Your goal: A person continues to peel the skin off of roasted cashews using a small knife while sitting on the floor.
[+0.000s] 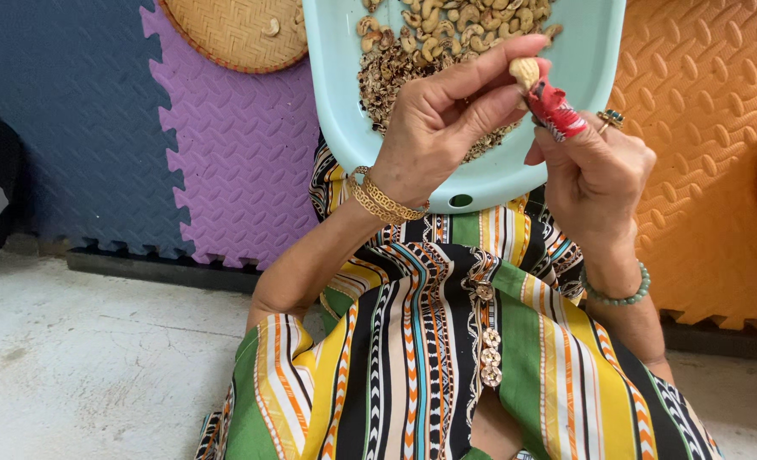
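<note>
Head view. Left hand (434, 128) closed around a single pale cashew nut (524, 71), pinched between thumb and fingertips just above the near rim of the light-blue plastic tray (591, 60). Nut held with its long axis roughly upright, tilted slightly leftward at the top, lower end meeting the tool. Right hand (595, 175) gripping a small red-wrapped knife (555, 109), long axis running diagonally from lower right to upper left, tip pointing at the nut and touching its lower end. Inside the tray, beyond the nut: heap of shelled cashews (455, 21) toward the far side, pile of brown skins and fragments (391, 77) nearer the left hand. Left of the tray, on the purple foam mat (233, 162): round woven basket (238, 30), partly cut off by the frame. Right of the tray: orange foam mat (710, 128). Below the tray: lap in striped multicoloured dress (446, 341); bare concrete floor (97, 358) further left.
</note>
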